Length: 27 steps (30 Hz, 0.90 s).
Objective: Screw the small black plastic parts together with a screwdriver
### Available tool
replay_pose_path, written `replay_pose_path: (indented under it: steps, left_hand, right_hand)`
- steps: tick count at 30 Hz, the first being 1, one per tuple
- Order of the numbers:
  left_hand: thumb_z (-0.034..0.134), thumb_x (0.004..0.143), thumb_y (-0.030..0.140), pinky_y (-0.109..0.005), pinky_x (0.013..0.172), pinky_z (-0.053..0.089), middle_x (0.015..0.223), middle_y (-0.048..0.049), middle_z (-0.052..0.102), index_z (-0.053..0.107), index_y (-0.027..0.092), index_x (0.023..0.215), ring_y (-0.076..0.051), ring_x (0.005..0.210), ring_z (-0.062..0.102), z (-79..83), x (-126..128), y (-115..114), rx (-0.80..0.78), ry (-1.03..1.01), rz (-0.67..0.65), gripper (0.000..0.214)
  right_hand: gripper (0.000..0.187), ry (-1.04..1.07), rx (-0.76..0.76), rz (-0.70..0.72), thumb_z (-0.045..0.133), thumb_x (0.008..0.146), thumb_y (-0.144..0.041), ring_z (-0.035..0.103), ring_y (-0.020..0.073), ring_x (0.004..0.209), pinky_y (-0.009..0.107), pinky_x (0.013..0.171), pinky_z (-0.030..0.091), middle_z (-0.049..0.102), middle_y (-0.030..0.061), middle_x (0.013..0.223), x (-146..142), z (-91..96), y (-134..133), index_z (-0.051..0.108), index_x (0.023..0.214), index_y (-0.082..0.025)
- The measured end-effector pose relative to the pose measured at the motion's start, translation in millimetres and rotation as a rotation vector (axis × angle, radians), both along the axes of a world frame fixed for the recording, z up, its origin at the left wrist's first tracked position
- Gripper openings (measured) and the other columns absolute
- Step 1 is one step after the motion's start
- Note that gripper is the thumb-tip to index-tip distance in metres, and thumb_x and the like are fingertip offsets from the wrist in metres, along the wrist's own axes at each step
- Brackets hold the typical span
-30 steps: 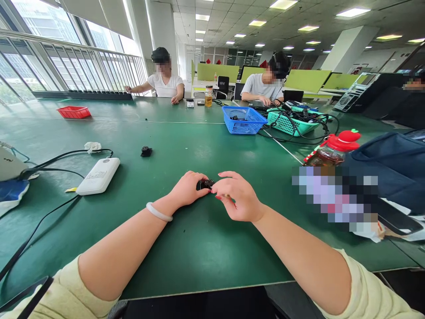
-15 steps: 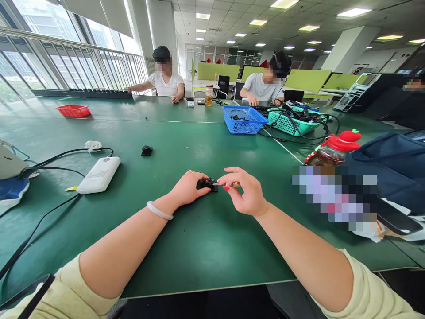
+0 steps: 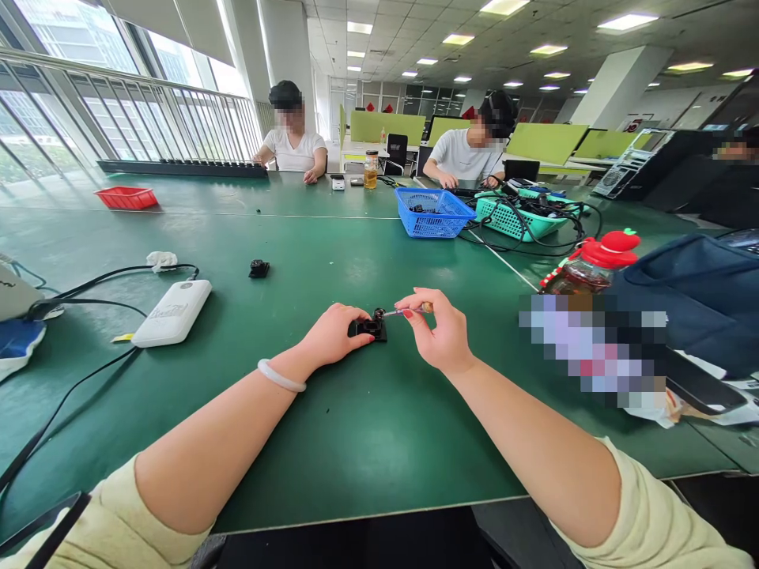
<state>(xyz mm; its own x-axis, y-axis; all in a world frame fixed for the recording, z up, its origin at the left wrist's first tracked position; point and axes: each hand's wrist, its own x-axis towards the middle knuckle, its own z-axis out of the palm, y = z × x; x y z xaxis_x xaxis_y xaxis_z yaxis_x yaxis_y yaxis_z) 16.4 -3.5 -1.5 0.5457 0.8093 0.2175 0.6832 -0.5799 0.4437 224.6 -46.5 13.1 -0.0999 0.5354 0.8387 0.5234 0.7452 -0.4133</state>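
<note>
My left hand (image 3: 333, 335) is closed around the left side of a small black part (image 3: 377, 329), which rests on the green table (image 3: 368, 442). Its fingers cover much of that part, so I cannot tell its exact kind. Between thumb and fingers, my right hand (image 3: 443, 330) pinches a thin screwdriver (image 3: 394, 313) with an amber-coloured handle end. The screwdriver lies nearly level, its tip at the upper right of the black part; whether they touch I cannot make out. A similar small black part (image 3: 259, 269) sits farther off to the left.
A white power bank (image 3: 173, 314) with black cables lies left. Ahead stand a red tray (image 3: 126, 198), a blue basket (image 3: 435, 215) and a green basket (image 3: 504, 217) with tangled cables. A red-lidded jar (image 3: 608, 251) and dark bag (image 3: 693, 308) are right. Two people sit opposite.
My right hand has lifted slightly, and more of the screwdriver's shaft shows. My left hand stays on the black part. Across the table, a co-worker's long black strip has shifted right.
</note>
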Motion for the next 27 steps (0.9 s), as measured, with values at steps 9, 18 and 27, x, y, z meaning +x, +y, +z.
replay_pose_path:
  steps: [9,18,27]
  left_hand:
    - [0.068,0.076,0.040,-0.043,0.093,0.047,0.105,-0.0051,0.071,0.068,0.023,0.107,-0.028,0.102,0.059,4.6,-2.0,-2.1,-0.019,-0.005,-0.031,0.035]
    - [0.066,0.078,0.041,-0.043,0.093,0.047,0.104,-0.0048,0.071,0.068,0.024,0.107,-0.028,0.102,0.059,5.1,-1.5,-2.8,-0.010,-0.011,-0.033,0.034]
    - [0.066,0.079,0.041,-0.043,0.095,0.046,0.103,-0.0045,0.071,0.068,0.023,0.107,-0.027,0.102,0.059,4.8,-1.1,-2.2,-0.016,-0.013,-0.035,0.034]
  right_hand:
    - [0.005,0.125,-0.113,0.095,0.055,0.092,-0.023,0.070,0.0177,0.083,0.039,0.085,0.056,0.071,0.0015,0.085,-3.6,-0.8,-3.6,0.050,0.094,-0.025]
    - [0.006,0.115,-0.203,0.090,0.056,0.093,-0.030,0.068,0.0175,0.082,0.035,0.080,0.055,0.070,0.0022,0.087,-6.4,0.7,-3.6,0.053,0.095,-0.025]
    - [0.005,0.020,-0.189,0.151,0.052,0.094,-0.023,0.066,0.0179,0.085,0.037,0.083,0.054,0.070,0.0020,0.087,-7.2,1.0,-8.8,0.056,0.096,-0.025]
